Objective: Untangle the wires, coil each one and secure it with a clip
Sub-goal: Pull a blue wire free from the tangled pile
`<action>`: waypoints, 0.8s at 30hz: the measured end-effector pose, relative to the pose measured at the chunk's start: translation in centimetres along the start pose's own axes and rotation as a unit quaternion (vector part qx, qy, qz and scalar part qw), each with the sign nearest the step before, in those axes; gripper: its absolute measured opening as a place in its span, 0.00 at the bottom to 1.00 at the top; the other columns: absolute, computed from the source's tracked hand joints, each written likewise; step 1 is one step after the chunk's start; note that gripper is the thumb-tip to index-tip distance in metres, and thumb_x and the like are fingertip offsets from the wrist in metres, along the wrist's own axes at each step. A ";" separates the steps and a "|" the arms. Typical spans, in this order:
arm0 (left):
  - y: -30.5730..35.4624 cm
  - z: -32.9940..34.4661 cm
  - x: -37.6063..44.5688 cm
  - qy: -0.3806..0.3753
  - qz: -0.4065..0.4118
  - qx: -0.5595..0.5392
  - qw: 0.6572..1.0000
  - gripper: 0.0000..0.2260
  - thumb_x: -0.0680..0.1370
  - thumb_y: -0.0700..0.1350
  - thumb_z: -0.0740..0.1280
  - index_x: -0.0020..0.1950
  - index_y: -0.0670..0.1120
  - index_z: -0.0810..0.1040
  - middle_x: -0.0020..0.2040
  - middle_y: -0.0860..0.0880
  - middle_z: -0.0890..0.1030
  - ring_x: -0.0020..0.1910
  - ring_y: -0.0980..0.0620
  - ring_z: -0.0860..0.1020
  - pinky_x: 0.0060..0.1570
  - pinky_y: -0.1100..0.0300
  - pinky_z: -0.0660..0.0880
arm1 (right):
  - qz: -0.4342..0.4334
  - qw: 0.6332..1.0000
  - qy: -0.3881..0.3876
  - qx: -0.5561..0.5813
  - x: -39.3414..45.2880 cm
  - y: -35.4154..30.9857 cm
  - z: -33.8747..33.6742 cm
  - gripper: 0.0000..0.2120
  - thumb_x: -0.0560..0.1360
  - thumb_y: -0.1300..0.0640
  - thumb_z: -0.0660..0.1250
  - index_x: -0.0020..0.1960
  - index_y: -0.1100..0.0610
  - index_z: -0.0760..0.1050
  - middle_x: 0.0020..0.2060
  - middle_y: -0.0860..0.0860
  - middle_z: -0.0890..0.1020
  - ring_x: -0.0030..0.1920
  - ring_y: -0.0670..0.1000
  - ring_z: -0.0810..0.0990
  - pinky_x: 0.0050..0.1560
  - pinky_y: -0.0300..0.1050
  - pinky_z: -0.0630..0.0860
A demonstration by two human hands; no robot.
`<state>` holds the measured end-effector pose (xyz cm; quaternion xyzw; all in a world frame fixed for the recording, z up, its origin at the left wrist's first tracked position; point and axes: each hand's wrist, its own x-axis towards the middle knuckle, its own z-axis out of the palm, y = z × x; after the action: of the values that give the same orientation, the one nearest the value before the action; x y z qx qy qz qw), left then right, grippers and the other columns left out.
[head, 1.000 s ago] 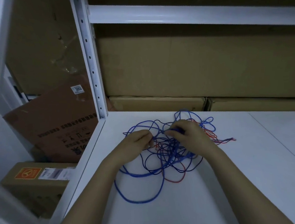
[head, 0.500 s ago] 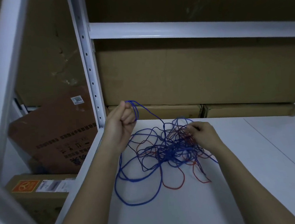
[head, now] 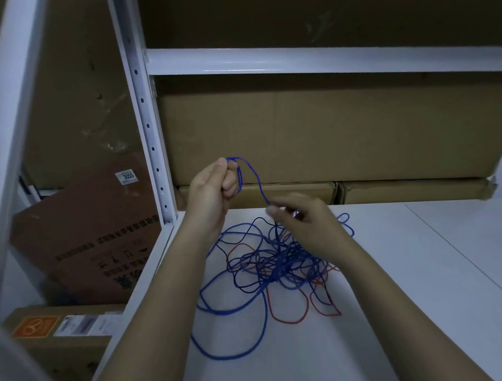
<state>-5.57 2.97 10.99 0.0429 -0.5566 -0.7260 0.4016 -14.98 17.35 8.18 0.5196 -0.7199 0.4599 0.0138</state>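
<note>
I have the left hand point(head: 213, 190) fisted around a loop of blue wire point(head: 250, 172), raised at frame centre to draw it free. My right hand point(head: 303, 219) pinches that strand lower, just above the tangle point(head: 276, 263) on the white shelf point(head: 416, 282), steadying it.

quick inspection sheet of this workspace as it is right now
surface: white shelf board, wires lying on it
job's things: tangled pile of blue and red wires; no clip seen
clutter: nothing seen
grippers: left hand grips a raised blue wire loop; right hand blurred, pinching that strand above the pile
cables: all tangled, none coiled
surroundings: white rack post; cardboard boxes behind and to the left
</note>
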 end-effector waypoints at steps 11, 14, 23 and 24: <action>2.4 1.0 1.8 0.045 0.042 -0.001 0.998 0.14 0.85 0.42 0.52 0.44 0.43 0.72 0.26 0.56 0.69 0.27 0.58 0.65 0.34 0.66 0.64 | 0.033 0.983 0.110 0.141 4.0 -2.9 -2.2 0.10 0.79 0.61 0.63 0.40 0.55 0.77 0.26 0.43 0.80 0.30 0.39 0.76 0.37 0.35 0.74; 2.6 1.0 2.4 0.070 0.044 0.044 0.996 0.14 0.84 0.42 0.53 0.43 0.44 0.73 0.25 0.56 0.71 0.28 0.59 0.67 0.35 0.66 0.65 | 0.053 0.981 0.110 0.154 6.3 -5.2 -3.4 0.10 0.82 0.58 0.58 0.42 0.53 0.70 0.26 0.51 0.80 0.23 0.46 0.75 0.33 0.45 0.77; 3.3 0.9 2.4 0.077 0.043 0.091 0.992 0.13 0.84 0.41 0.53 0.43 0.44 0.73 0.24 0.56 0.73 0.25 0.62 0.70 0.32 0.70 0.69 | 0.001 0.996 0.062 -0.068 10.2 -5.7 -4.3 0.11 0.81 0.56 0.60 0.40 0.56 0.72 0.31 0.49 0.79 0.33 0.50 0.73 0.36 0.42 0.66; 3.3 0.7 2.2 0.071 0.037 0.094 0.992 0.13 0.84 0.40 0.54 0.43 0.44 0.73 0.24 0.56 0.73 0.25 0.62 0.70 0.32 0.70 0.69 | 0.008 0.996 0.077 0.037 10.2 -5.7 -3.9 0.10 0.82 0.57 0.58 0.41 0.56 0.70 0.30 0.49 0.79 0.31 0.49 0.73 0.35 0.41 0.67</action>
<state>-5.64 1.94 14.93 0.1112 -0.5936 -0.6499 0.4613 -17.11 12.29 19.15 0.4771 -0.7029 0.5254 0.0466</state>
